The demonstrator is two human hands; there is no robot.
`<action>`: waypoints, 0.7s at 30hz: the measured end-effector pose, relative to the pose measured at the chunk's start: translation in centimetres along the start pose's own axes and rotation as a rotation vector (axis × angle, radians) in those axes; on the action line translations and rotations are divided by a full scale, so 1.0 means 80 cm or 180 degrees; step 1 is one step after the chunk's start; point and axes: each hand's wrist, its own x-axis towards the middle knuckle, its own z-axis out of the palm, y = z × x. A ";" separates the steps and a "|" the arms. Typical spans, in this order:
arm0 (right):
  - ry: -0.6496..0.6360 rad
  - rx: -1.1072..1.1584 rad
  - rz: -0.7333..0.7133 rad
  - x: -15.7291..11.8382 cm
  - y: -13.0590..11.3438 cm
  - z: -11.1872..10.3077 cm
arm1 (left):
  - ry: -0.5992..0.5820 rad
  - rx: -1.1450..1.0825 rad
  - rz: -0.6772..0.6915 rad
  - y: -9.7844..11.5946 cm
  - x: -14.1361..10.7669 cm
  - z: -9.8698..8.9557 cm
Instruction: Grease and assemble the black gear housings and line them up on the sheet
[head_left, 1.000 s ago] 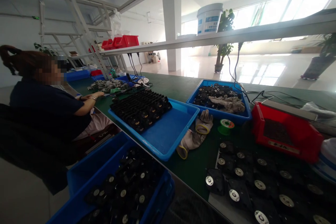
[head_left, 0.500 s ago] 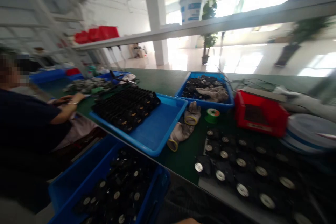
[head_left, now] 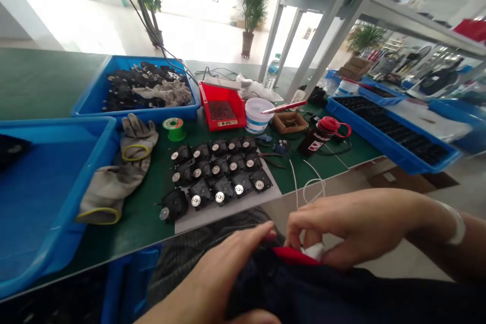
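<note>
My right hand has its fingers bent and closed on a small white item, whose kind I cannot make out. It is at the red-edged opening of a dark garment in front of me. Opposite it, my left hand grips the same dark cloth between thumb and fingers. A thin white cord loops just beyond my right hand. On the bench ahead, several black motor-like parts with silver discs stand in rows on a grey sheet.
Grey gloves lie beside a blue tray. Behind stand a blue bin of black parts, a green solder spool, a red bin, a white tub and a dark bottle with red lid. Pliers lie nearby.
My view has swung to the right, and the co-worker on the left is out of sight. Both my hands have come into view at the dark garment.
</note>
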 end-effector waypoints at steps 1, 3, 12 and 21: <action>-0.0032 -0.0004 0.0040 -0.001 -0.001 0.001 | -0.0112 0.0129 0.0060 0.002 0.015 0.007; -0.0058 0.0032 0.0159 -0.006 -0.003 0.003 | -0.0225 0.0226 0.0550 -0.002 0.034 0.021; 0.0097 0.0408 -0.0015 -0.017 0.006 -0.004 | -0.0549 0.0443 0.1369 -0.010 0.043 0.020; 0.0554 0.0447 -0.0581 -0.014 0.001 0.008 | -0.0561 0.0962 0.1266 -0.008 0.047 0.013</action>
